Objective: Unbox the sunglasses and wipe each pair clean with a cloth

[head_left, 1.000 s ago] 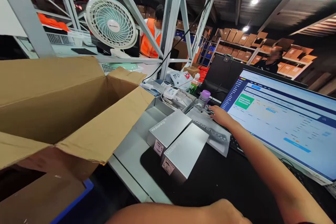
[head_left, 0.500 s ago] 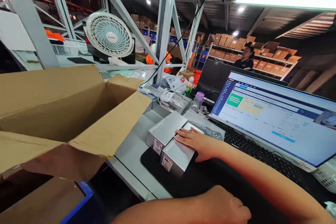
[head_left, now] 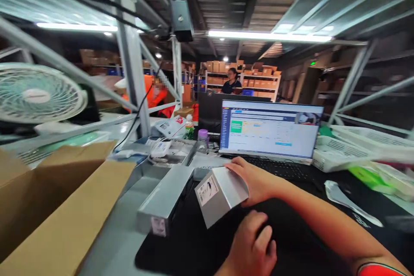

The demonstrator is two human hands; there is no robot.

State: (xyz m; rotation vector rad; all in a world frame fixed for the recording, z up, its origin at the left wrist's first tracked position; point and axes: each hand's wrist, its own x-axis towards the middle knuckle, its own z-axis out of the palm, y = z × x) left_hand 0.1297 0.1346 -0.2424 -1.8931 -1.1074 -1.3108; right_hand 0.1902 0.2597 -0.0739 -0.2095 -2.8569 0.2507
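My right hand [head_left: 257,183] grips a silver-grey box [head_left: 221,196] by its far right side, with the thumb partly hidden. The box is tilted above a black desk mat [head_left: 181,248], and its white label faces left and toward me. Below it and to the right is my left hand [head_left: 252,241], its fingers curled and apart from the box. I see no object in it. A second silver-grey box [head_left: 166,200] lies left of the held one, partly over the mat. Behind them, another flat grey package [head_left: 207,161] shows only in part.
An open cardboard carton [head_left: 97,207] stands at the left. A monitor [head_left: 271,131] and keyboard [head_left: 281,168] are at the back, beside a purple-capped bottle [head_left: 202,140]. White baskets [head_left: 339,153] sit at right. A fan [head_left: 39,92] and metal posts rise at left; people are in the background.
My right hand has gone from lying on the boxes to gripping one, now tilted and apart from the other. My left hand stays curled near the mat. The view has swung right.
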